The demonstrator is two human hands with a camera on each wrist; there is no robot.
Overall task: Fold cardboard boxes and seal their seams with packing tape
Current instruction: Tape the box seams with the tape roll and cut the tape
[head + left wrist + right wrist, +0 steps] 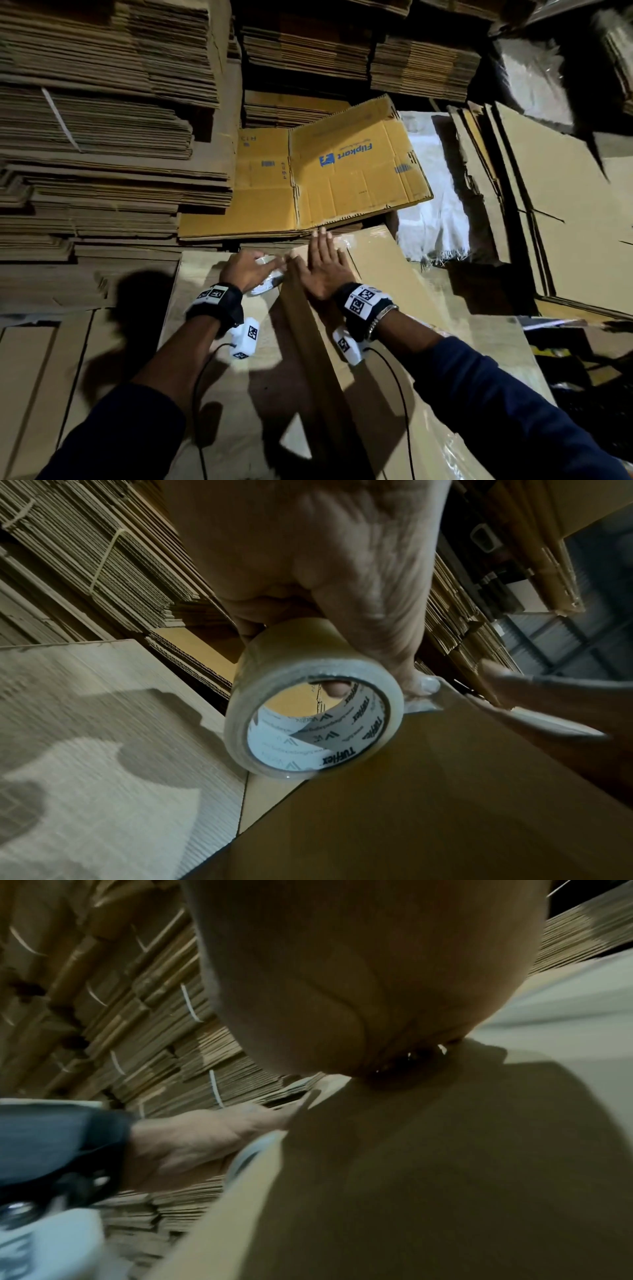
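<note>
- Head view: the left hand (245, 270) grips the tape roll (269, 277), a finger hooked through its core, at the far end of the folded box (376, 342)
- Right hand (323, 270) lies flat, fingers straight, just right of the roll, pressing the seam
- The seam's long axis runs from the roll back toward the person, so the pull is probably toward the body

— What are my arms doing?
— Both reach forward, dark sleeves pushed up, wrist bands on. My left hand (244, 270) curls, fingers clamped. My right hand (322, 265) lies flat, palm down, fingers straight and together, just beside the left.
</note>
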